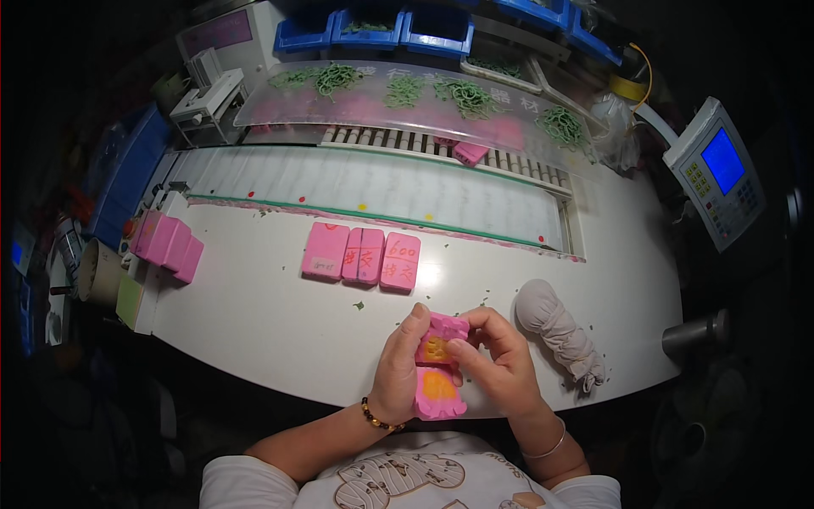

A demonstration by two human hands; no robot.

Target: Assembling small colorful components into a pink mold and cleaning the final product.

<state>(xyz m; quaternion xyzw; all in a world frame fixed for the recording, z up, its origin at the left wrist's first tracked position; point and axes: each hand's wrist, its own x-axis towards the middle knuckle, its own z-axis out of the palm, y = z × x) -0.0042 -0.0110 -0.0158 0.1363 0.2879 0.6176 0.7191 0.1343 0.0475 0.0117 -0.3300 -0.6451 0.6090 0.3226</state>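
A pink rubber mould [441, 397] lies spread in two halves in front of me, each half with a yellow-orange patch in its middle. The edges of both halves are wavy. My left hand [397, 366] is closed along its left side, thumb up by the upper half. From the right, my right hand [500, 360] grips the upper half, its thumb over the yellow patch. Whether anything small sits under that thumb, I cannot tell. Farther off stand three closed pink mould blocks [363, 256] in a row, with orange markings on some.
A bound pale cloth bundle [560, 331] lies right of my hands. More pink blocks [170, 242] sit at the left. Behind runs a white conveyor strip [365, 182], below a clear shelf [373, 106] bearing green strands [471, 97]. A blue-screened control panel [716, 174] stands right.
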